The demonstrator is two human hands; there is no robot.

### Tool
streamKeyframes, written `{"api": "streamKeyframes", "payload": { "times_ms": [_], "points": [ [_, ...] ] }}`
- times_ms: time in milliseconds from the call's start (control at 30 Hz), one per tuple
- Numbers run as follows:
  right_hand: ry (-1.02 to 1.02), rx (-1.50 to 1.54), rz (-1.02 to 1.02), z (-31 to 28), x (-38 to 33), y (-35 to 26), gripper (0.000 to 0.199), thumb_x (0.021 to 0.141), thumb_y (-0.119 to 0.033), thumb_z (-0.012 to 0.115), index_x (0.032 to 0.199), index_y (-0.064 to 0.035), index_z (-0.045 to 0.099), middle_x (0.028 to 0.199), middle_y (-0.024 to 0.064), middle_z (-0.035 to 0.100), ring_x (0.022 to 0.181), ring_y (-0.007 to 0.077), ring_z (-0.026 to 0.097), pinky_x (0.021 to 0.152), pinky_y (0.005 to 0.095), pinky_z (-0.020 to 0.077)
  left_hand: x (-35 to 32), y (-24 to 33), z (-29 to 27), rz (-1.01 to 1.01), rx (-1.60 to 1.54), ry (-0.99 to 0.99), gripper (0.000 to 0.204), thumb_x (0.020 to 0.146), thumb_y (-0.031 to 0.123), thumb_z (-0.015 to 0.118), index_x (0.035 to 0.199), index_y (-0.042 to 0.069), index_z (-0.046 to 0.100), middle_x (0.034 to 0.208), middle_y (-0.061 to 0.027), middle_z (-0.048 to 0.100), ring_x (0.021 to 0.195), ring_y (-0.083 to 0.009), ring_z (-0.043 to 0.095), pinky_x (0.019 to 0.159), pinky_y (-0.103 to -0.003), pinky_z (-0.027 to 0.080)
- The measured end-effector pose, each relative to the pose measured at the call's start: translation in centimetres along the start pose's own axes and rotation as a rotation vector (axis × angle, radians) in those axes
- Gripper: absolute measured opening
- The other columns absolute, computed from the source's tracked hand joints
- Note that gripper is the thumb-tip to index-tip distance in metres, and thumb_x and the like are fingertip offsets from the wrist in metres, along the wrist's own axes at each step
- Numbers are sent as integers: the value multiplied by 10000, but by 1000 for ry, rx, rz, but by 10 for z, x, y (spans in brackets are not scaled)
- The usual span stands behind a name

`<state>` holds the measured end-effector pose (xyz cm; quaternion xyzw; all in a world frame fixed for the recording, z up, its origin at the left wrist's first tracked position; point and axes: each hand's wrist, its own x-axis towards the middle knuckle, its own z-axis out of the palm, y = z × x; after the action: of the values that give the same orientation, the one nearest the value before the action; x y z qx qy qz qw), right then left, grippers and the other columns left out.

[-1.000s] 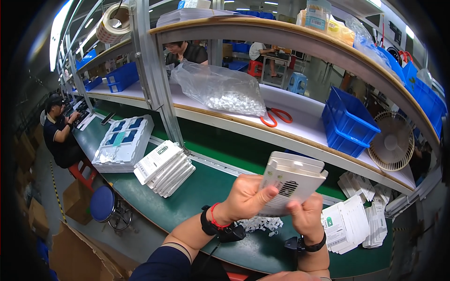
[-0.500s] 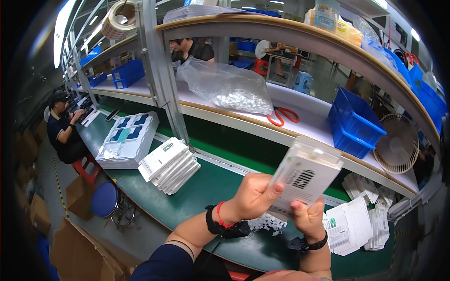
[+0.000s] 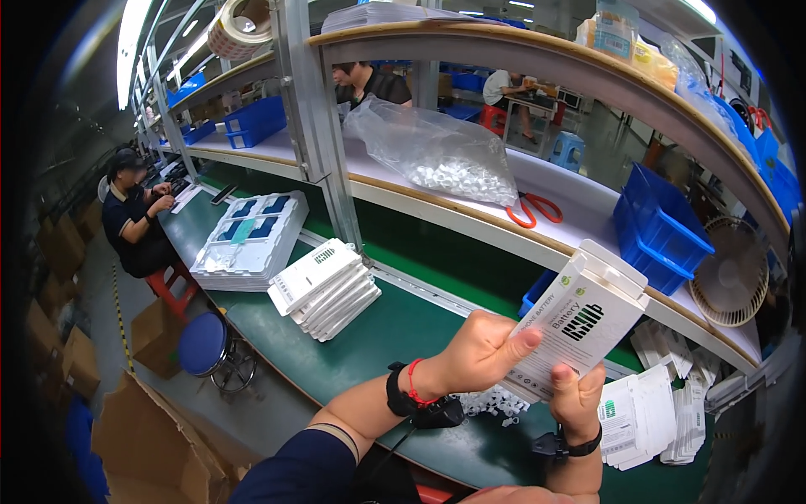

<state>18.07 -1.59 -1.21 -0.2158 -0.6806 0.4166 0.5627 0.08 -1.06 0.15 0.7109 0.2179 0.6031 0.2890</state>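
A white cardboard phone-battery box (image 3: 550, 344) with green and black print is held up, tilted, above the green workbench. Its far upper end shows folded flaps standing up. My left hand (image 3: 478, 354) is closed on the box's left edge, thumb across the printed face. On the lower right edge my right hand (image 3: 578, 405) grips it too, thumb on the front. Small white plastic pieces (image 3: 491, 403) lie loose on the bench behind my hands. Flattened white boxes (image 3: 640, 420) are piled to the right. Further left sits a stack of similar white boxes (image 3: 323, 286).
White trays (image 3: 252, 244) with dark blue items stand at the bench's far left. On the shelf are a bag of white pieces (image 3: 457, 164), red-handled scissors (image 3: 541, 207), blue bins (image 3: 655, 231) and a fan (image 3: 729, 273). A stool (image 3: 201, 344) and open carton (image 3: 151, 441) stand left; a co-worker (image 3: 134, 214) sits beyond.
The whole view has shifted, so the surroundings appear further right. Both hands still hold the box, whose printed face now shows more sharply.
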Motion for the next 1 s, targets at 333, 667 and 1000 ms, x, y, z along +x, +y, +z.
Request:
{"api": "streamKeyframes", "payload": {
  "times_ms": [333, 667, 1000],
  "points": [
    [-185, -60, 48, 12, 1, -13, 304, 838, -214, 667, 965, 59, 626, 909, 153, 666, 796, 240, 639, 745, 314, 491, 0, 14, -18, 17, -86, -88, 426, 978, 322, 478, 893, -63, 641, 742, -119, 652, 659, -117, 572, 598, -289, 477],
    [-25, -31, 42, -33, -20, 9, 753, 810, -532, 653, 1221, 70, 462, 1108, 139, 598, 956, 206, 590, 842, 310, 458, 4, 8, -14, 38, -70, -413, 464, 981, 277, 473, 616, -9, 466, 511, -124, 428, 446, -240, 418, 458, -351, 326],
    [195, -300, -9, -4, 1, 6, 337, 961, -193, 519, 1049, 130, 561, 909, 166, 648, 750, 174, 619, 643, 273, 485, 6, 1, -1, 66, 403, -65, 667, 798, 238, 676, 1335, 0, 361, 1162, -206, 520, 1006, -351, 563, 840, -392, 463]
  ]
}}
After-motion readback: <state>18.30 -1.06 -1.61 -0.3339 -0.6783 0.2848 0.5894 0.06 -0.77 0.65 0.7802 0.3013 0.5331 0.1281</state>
